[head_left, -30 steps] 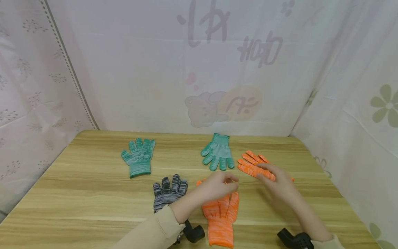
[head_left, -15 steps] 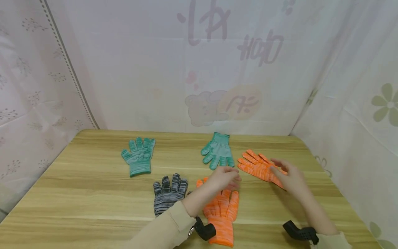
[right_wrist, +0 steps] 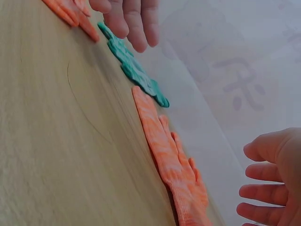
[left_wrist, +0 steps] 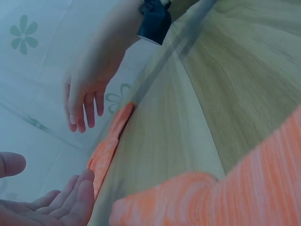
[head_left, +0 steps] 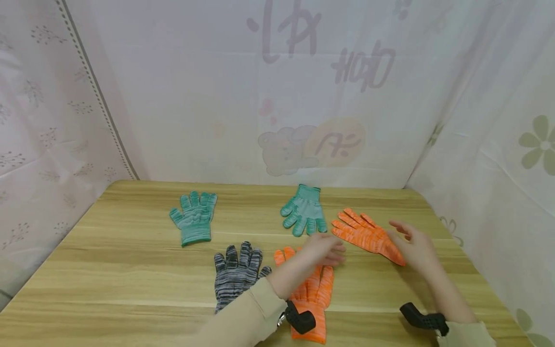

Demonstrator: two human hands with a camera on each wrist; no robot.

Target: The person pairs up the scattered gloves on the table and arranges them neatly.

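Observation:
Relaxed and holding nothing, my left hand (head_left: 323,248) hovers over the finger end of an orange knit glove (head_left: 310,294); my forearm covers part of that glove. My right hand (head_left: 414,248) is beside the cuff of a second orange glove (head_left: 366,236), which lies slanted at the right of the table. In the right wrist view this hand's fingers (right_wrist: 263,193) are spread apart from the glove (right_wrist: 167,150). The left wrist view has the left palm (left_wrist: 51,209) turned upward with fingers loosely extended.
A green glove (head_left: 195,219) lies at the back left of the wooden table (head_left: 130,279), another green glove (head_left: 305,212) at the back middle. Left of the near orange glove is a grey-black glove (head_left: 236,274), partly under my left sleeve. Patterned curtains (head_left: 195,96) enclose the table.
My right hand has slid rightward from over the slanted orange glove to past its cuff, uncovering more of it. The left hand has drifted slightly right. The other gloves stay put.

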